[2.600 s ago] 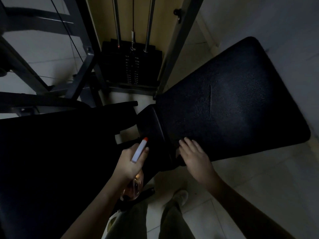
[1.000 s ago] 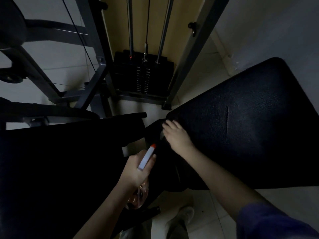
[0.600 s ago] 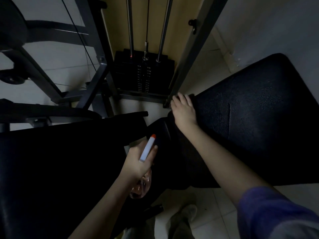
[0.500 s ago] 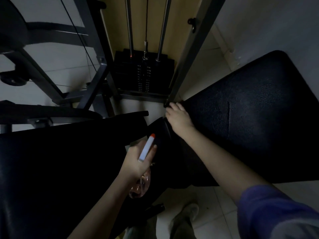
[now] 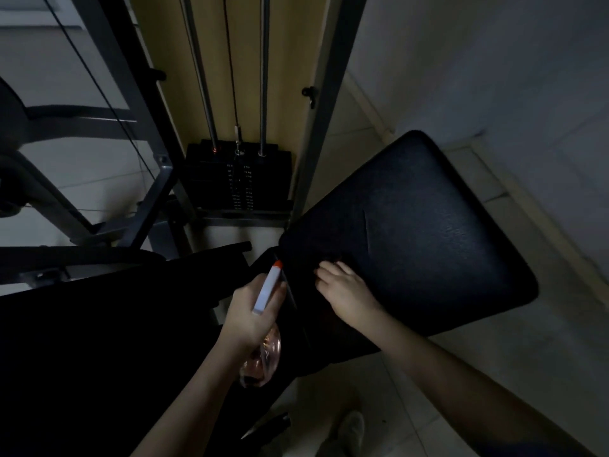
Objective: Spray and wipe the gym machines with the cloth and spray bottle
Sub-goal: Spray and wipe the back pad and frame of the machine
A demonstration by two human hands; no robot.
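In a dim gym, the left hand [image 5: 252, 313] wrapped its grip round the spray bottle [image 5: 266, 290], nozzle aimed forward along the left edge of the black seat pad [image 5: 415, 232] lying just to its right. The right hand [image 5: 346, 291], the nearer, rested bent-fingered on that pad, forearm angled across; whether its grip pinched the cloth could not be told.

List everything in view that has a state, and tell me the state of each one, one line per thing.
Clear spray bottle with white head and orange nozzle: gripped by left hand, nozzle toward the pad's edge.
Right hand: on the pad, fingers bent; cloth too dark to make out.
Black textured seat pad: tilted, slit in its surface.
Black weight stack: plates down together.
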